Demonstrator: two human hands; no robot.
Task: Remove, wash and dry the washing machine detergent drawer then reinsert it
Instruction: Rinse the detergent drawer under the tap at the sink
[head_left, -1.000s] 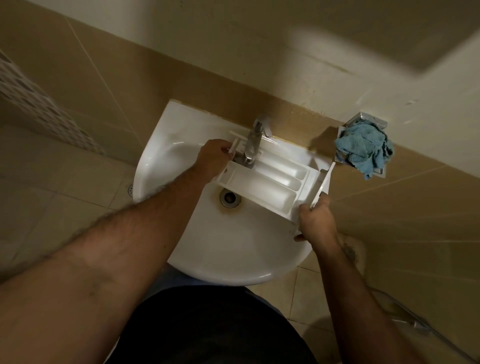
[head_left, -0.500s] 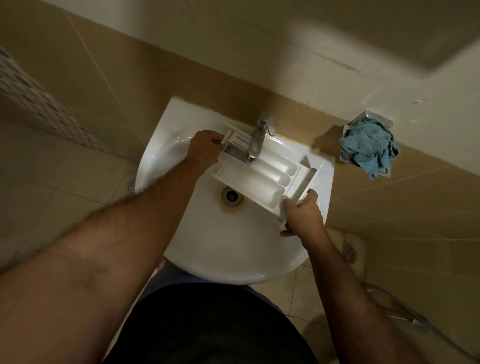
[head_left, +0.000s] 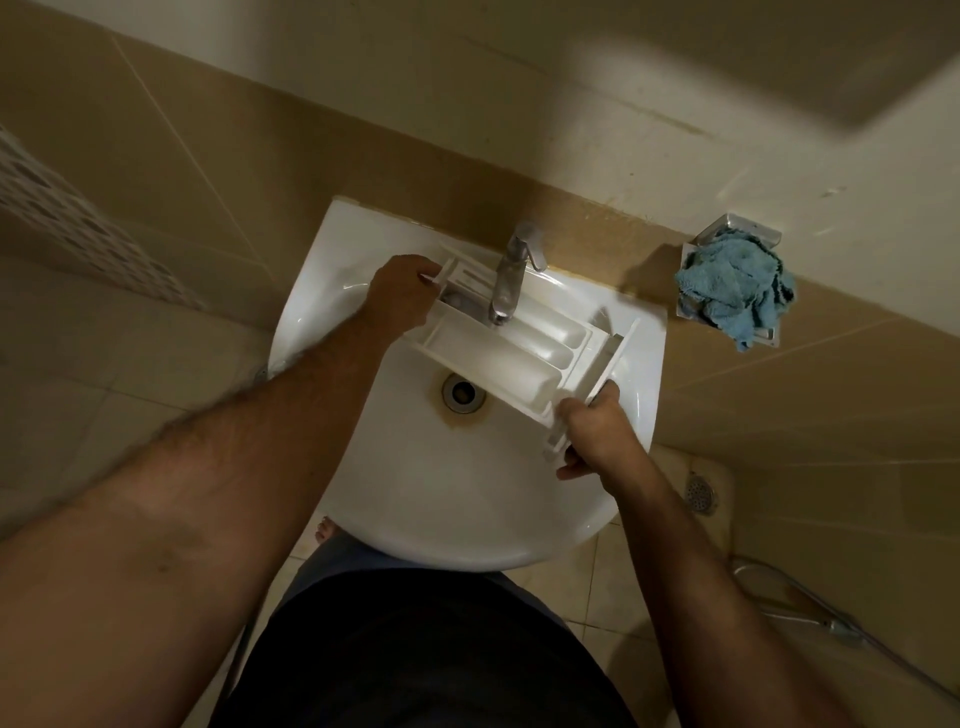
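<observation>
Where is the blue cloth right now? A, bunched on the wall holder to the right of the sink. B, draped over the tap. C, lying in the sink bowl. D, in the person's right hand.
A: the blue cloth sits bunched on the wall holder right of the sink, while both hands hold the detergent drawer under the tap.

Dim, warm light around me; the sink (head_left: 415, 499) glares brightest, a soft shadow darkens the wall at 1 o'clock, edges bend and blur.

Bare hairy forearms, dark top (head_left: 415, 654), barefoot.
</observation>
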